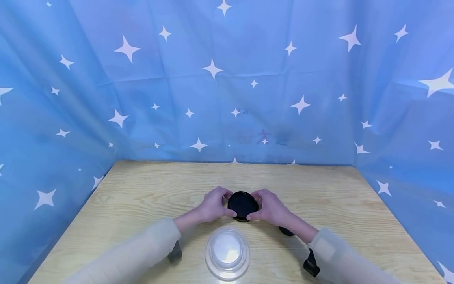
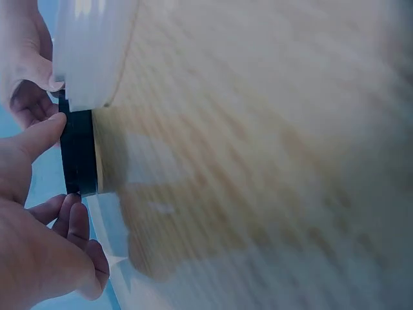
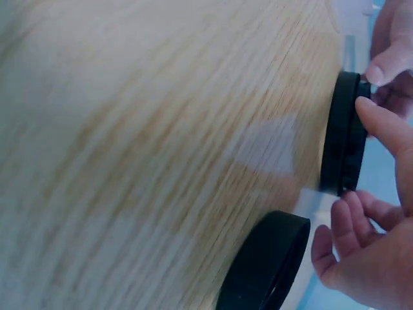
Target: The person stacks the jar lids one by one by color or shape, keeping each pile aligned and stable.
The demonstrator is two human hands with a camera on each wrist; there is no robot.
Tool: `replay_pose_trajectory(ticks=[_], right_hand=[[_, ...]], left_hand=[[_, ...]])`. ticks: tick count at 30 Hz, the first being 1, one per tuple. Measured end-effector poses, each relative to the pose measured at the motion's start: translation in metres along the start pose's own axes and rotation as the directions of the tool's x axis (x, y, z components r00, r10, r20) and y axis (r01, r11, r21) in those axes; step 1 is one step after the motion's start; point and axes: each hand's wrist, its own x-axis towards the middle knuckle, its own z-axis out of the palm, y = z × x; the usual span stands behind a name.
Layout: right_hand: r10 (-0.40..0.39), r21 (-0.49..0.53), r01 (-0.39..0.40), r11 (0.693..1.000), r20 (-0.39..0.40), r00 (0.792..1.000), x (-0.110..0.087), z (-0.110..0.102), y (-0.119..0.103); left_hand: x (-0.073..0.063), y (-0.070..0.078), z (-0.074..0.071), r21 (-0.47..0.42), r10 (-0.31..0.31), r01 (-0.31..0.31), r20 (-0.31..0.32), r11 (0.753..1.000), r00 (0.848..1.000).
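Note:
A round, shallow black dish (image 1: 242, 206) sits on the wooden table between my two hands. From the side, in the right wrist view, the black dish (image 3: 342, 132) shows a stepped edge with two bands. My left hand (image 1: 215, 205) holds its left rim, thumb on the near side and fingers on the far side. Opposite it, my right hand (image 1: 270, 207) grips the right rim the same way. A second round black piece (image 3: 268, 261), hollow on one side, lies close by; in the head view my right forearm partly covers it.
A clear round plastic container (image 1: 227, 252) with a wide rim stands on the table (image 1: 149, 189) nearer to me, between my forearms. Blue cloth (image 1: 177, 98) with white stars hangs behind the table and along both sides.

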Motion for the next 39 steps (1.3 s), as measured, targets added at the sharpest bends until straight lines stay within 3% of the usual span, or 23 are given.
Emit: replay_pose_trajectory(ticks=[13,23,32,39], right_hand=[[-0.012,-0.072,0.015,0.997,0.033,0.999,-0.002,-0.002,0.002],[-0.059,-0.033,0.060,0.998,0.042,0.997,-0.011,-0.013,0.001],[-0.090,0.027,0.089,0.996,0.008,0.996,-0.027,-0.043,0.008],[-0.115,0.021,0.116,0.993,-0.026,0.993,-0.051,-0.059,0.023]], left_hand=[[0.001,0.001,0.004,0.046,-0.017,0.016,0.020,0.999,1.000],[0.000,0.003,0.002,0.027,-0.031,0.031,0.015,0.999,0.999],[0.011,0.016,-0.006,-0.044,0.071,-0.071,0.005,0.997,0.997],[0.022,0.049,0.003,-0.118,0.170,-0.163,0.050,0.980,0.984]])
